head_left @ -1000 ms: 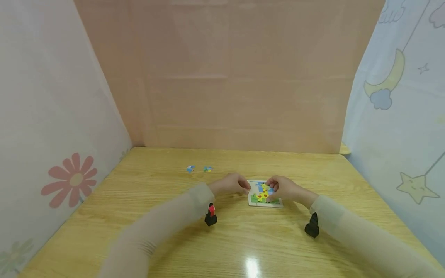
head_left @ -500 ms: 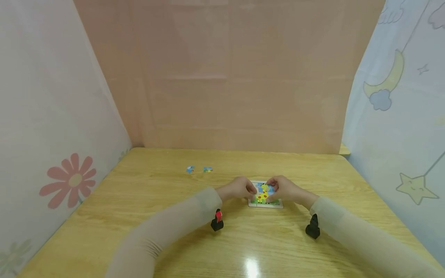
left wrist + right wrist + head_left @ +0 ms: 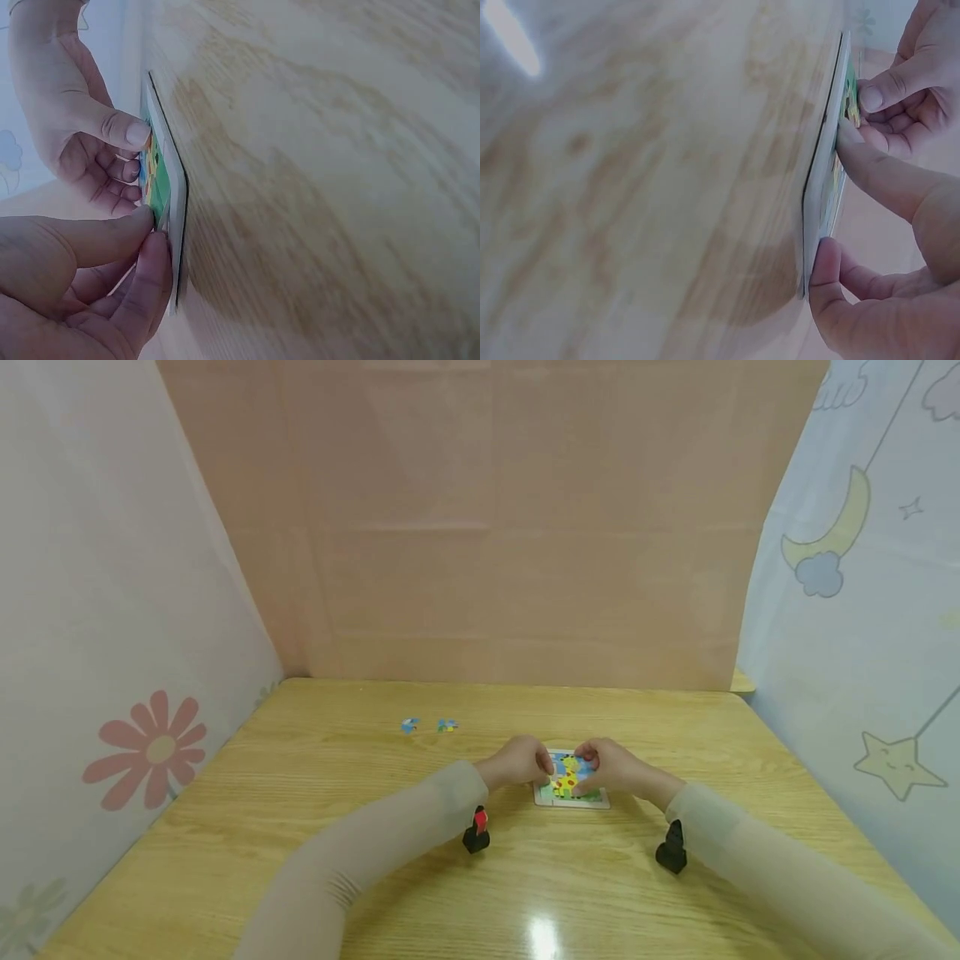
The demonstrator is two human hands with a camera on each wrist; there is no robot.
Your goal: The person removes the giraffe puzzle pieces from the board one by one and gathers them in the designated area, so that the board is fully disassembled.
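Note:
A small jigsaw board (image 3: 572,804) with a pale frame and a yellow giraffe on a blue and green picture lies flat on the table. My left hand (image 3: 517,762) is at its left side, thumb and index finger pinching a small puzzle piece (image 3: 163,220) low over the board; the fingertips hide most of it. My right hand (image 3: 618,768) holds the board from the right. In the right wrist view its thumb (image 3: 870,161) presses on the picture, while the bent fingers (image 3: 827,270) meet the board's edge.
Two loose puzzle pieces, a blue one (image 3: 409,725) and a blue-yellow one (image 3: 447,725), lie farther back on the wooden table (image 3: 360,743). A tan backdrop (image 3: 517,527) rises behind the table, and patterned cloths hang at both sides. Each wrist wears a black camera mount.
My left hand has moved right, from the board's left edge to over its left part, with the piece in its fingers. The right hand has stayed in place on the board.

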